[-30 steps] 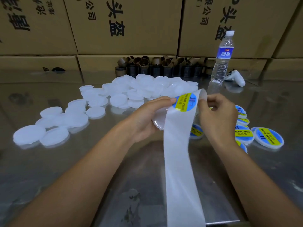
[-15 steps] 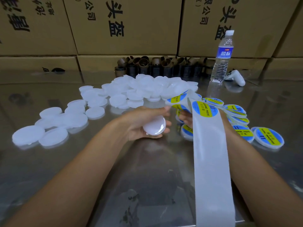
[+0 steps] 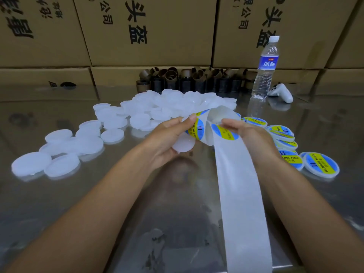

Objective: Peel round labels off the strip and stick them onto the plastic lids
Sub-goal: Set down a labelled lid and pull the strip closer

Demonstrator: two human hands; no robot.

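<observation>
**Left hand (image 3: 169, 138) w/ plain lid (image 3: 185, 146), right hand (image 3: 252, 134) on strip (image 3: 240, 194)**

Strip is held up mid-desk, folded over at the hands, bare white tail running down to the near edge. 3 labels (image 3: 197, 129) visible on it by the fold, blue w/ yellow band: 1 at the left thumb, 1 under the right fingers, 1 partly seen at top of the fold. Left hand grips 1 plain lid in curled fingers, thumb tip on the label edge. Right hand holds the strip, fingers laid over it, thumb hidden.

Labelled lids (image 3: 321, 164) just right of the hands: approx 6 seen, overlapping, 1 apart at far right; others may sit behind the right hand. Unlabelled lids (image 3: 61, 165): 10+ spread out at left, heap behind the hands too jumbled to count.

Back of desk (image 3: 98, 203): 1 water bottle (image 3: 265, 69), 1 white controller (image 3: 281, 93) beside it, row of brown tube cores (image 3: 189, 79), count unclear. Cardboard boxes (image 3: 147, 30) stacked behind.
</observation>
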